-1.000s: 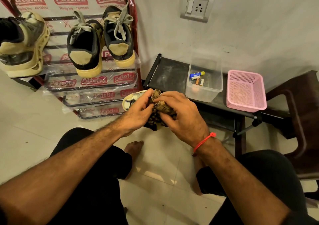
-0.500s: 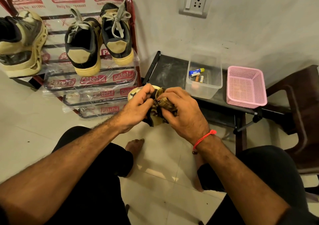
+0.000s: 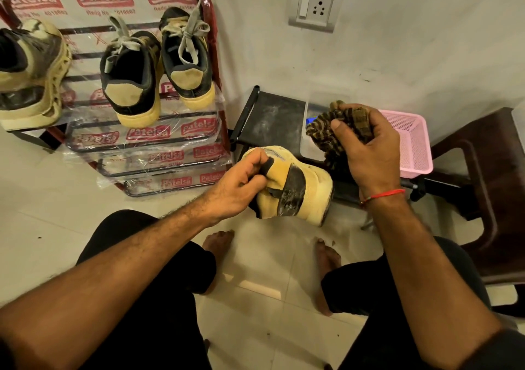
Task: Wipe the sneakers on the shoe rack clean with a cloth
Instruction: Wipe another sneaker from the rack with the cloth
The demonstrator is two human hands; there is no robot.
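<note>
Yellow sneaker [image 3: 295,188] in left fingers [image 3: 252,168], cloth [image 3: 326,134] in right.

Pink mesh basket [image 3: 414,142] on black low stand [image 3: 272,114], wall socket [image 3: 315,6] above, brown chair [image 3: 494,176] rightward

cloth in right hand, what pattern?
Brown and tan stripes, bunched in the right hand; the cloth shows in the head view.
</note>
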